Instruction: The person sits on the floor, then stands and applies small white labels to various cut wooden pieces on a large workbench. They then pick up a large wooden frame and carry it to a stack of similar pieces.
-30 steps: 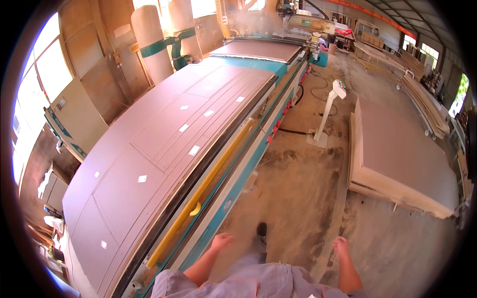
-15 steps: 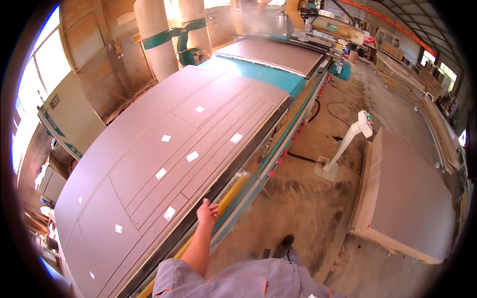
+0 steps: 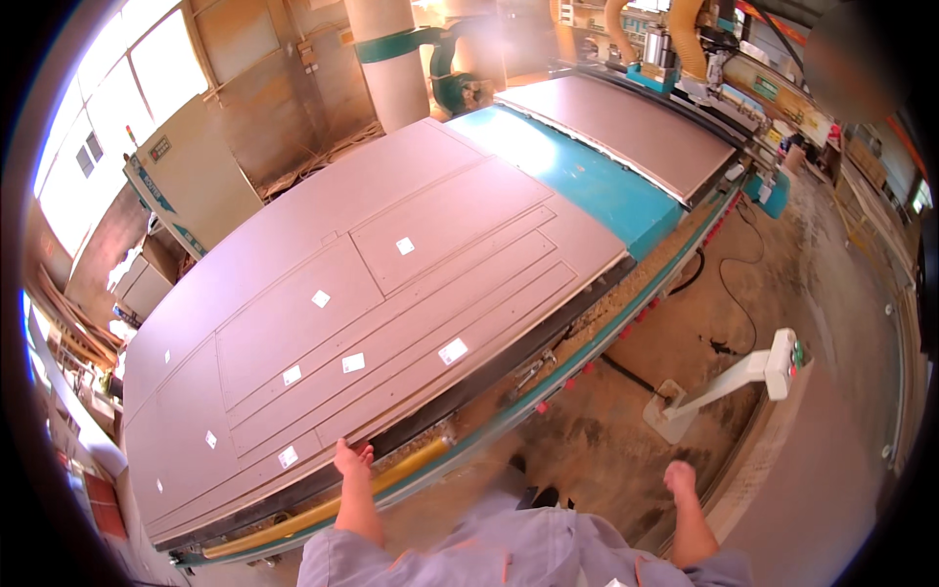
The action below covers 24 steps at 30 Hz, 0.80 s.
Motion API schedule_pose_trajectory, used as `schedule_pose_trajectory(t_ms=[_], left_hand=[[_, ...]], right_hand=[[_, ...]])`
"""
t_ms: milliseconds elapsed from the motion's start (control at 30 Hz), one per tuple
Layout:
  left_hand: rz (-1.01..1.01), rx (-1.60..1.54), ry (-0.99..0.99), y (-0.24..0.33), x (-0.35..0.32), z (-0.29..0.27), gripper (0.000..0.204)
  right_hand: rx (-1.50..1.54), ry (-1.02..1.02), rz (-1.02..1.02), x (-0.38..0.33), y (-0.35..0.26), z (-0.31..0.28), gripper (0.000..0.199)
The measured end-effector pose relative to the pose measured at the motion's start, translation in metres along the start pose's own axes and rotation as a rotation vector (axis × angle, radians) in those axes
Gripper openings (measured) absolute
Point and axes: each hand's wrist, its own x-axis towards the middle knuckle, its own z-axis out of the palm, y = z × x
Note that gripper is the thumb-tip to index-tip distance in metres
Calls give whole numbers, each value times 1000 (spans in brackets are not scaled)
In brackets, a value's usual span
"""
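Observation:
A large brown board, cut into several panels that each carry a small white label, lies flat on a long teal machine bed. My left hand rests with fingers spread on the near edge of the board, just above a yellow bar along the bed's side. My right hand hangs free over the dusty floor, fingers curled, holding nothing. Both forearms come out of grey sleeves at the lower edge.
A white pedestal stand leans on the sawdust-covered floor to the right. A stack of brown boards lies at far right. Dust pipes and the machine head stand at the back, a beige cabinet at left.
I have stepped toward the machine bed and turned left. My left hand has reached up onto the board's near edge; my right hand is back in view at lower right.

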Motion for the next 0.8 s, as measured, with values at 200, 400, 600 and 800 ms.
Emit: schedule_pose_trajectory(t_ms=[200,400,600,800], left_hand=[[49,-22,242,4,-20,22,38],[137,-106,460,12,-56,26,37],[294,-190,510,43,-103,46,29],[510,-264,560,88,-173,70,28]], right_hand=[[98,-72,-179,106,-168,63,16],[-161,-290,-394,166,-289,136,23],[-343,-217,-736,246,-430,200,34],[-656,-178,-855,332,-515,281,49]])
